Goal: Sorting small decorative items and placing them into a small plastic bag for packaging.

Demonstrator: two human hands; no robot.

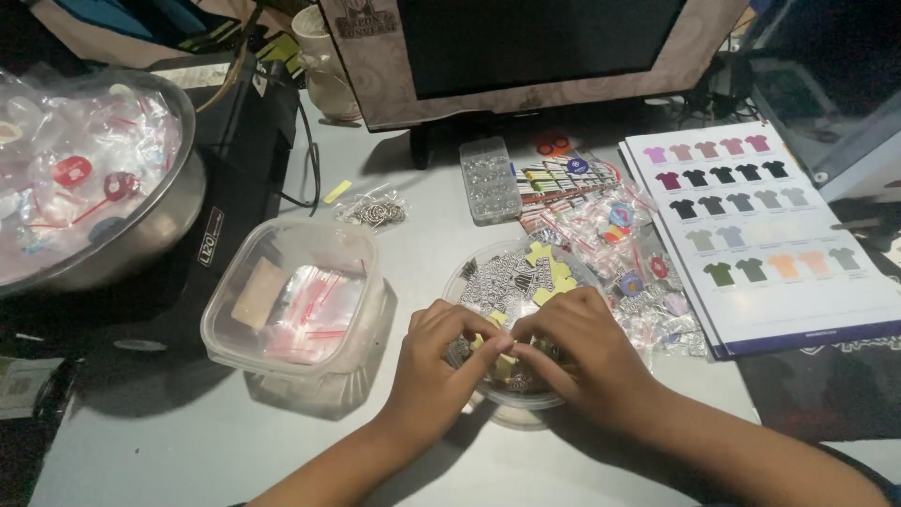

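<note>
Two hands: ours, working together over one round clear dish (474,272) at the near edge of the grey table (188,432).
Left hand (436,361): fingers curled in, pinching a small yellow piece (499,364) above the dish.
Right hand (577,352): fingertips closed on the same small piece from the other side, so both hands grip it together.
Yellow piece: held just over the near half of the dish, between our fingertips.
How it handles: we judge it very light, thin and easy to bend or drop, best taken by its edges with fingertips only.
Dish contents: many small black-and-white charms (507,282) and several more yellow pieces, too many and too tangled for us to count.
Square tub (291,296): one, clear plastic, just left of the dish, holding small zip bags and a tan card.
Loose bags (648,282): a heap of small clear bags with round badges, right of the dish, count unclear.
Colour chart (760,225): one printed sheet of small shirt shapes in rows, right of the bags.
Bead box (488,178): one clear compartment box, further back.
Metal bowl (160,216): one, far left, full of bagged round badges.
Screen (526,56): one dark monitor at the back, with one pale cup (324,66) beside it.
</note>
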